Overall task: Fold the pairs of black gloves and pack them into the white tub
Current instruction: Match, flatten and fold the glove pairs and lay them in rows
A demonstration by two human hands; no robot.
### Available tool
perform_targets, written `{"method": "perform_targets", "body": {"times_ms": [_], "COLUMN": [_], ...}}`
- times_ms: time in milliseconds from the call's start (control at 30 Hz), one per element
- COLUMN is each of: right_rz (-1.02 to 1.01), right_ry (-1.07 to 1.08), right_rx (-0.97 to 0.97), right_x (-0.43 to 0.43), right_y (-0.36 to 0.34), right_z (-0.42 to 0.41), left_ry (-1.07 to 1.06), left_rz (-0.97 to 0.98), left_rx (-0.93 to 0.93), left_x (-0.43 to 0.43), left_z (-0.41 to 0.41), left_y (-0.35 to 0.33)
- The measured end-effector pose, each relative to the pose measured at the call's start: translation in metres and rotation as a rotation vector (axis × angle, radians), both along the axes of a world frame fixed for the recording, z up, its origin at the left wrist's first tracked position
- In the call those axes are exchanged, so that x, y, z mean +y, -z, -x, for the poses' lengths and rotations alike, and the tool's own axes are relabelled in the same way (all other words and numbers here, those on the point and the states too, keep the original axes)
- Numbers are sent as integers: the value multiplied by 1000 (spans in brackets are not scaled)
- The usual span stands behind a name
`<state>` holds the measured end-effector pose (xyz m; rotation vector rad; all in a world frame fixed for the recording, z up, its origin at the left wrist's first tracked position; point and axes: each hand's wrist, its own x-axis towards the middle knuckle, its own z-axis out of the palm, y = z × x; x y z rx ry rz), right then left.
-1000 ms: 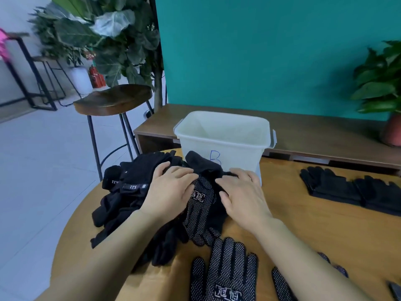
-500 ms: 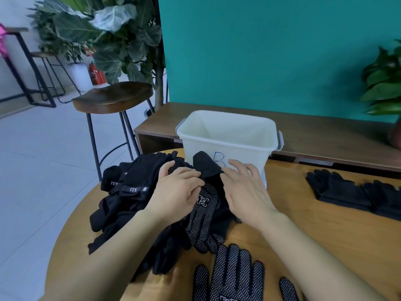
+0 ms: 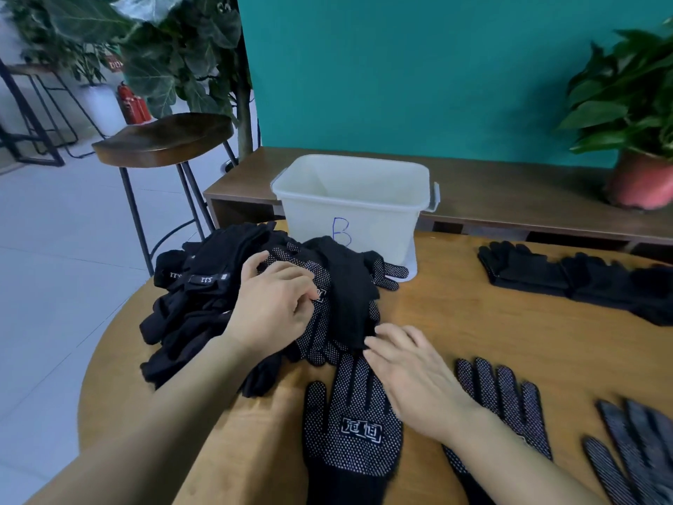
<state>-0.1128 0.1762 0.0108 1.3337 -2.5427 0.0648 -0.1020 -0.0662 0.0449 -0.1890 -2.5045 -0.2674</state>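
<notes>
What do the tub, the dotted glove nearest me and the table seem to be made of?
The tub looks like smooth white plastic, slightly translucent, with a moulded rim. The glove seems black knit fabric with white, probably rubbery, grip dots. The table looks like wood or veneer: brown grain, soft sheen.

Wooden bar stool (image 3: pixel 164 138), leafy plant (image 3: pixel 174 49) behind it, potted plant (image 3: pixel 633 103) on low bench (image 3: pixel 510 184), teal wall (image 3: pixel 400 67)

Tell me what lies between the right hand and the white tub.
In the head view, a plain black glove draped over dotted black gloves lies between the right hand and the white plastic tub.
</notes>
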Motion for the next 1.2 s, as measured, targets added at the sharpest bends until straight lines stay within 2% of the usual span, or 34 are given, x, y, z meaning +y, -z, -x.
{"method": "perform_targets", "body": {"times_ms": [133,267,433,600,767,867,967,1067,1133,1200], "right_rz": [42,116,44,31,42,238,484,672,757,832], "right_ry": [19,130,257,366,421,491,579,563,527,497], "right_rx": [-45,-83,-146,-281,-383,-536,-711,-842,-867,-876], "right_x": [17,21,11,-5,-14,-18,-20,-14,-7,1], "right_y": [-2,-12,-11,1,1,-14,-43,-82,-112,-141], "right_z": [0,15,36,57,65,67,71,67,57,44], "left_ry": [17,67,254,150,120,96,63,94,128,166], "left_rz": [24,43,160,128,96,100,-19,-122,-240,-481], "left_rx": [-20,-45,-227,-382,-386,-312,-162,-49,-35,-91], "left_x": [12,33,62,72,72,73,74,78,83,91], "left_z": [-2,0,12,20,23,21,18,14,8,-4], "left_y": [3,11,36,52,53,49,35,2,-26,-59]}}
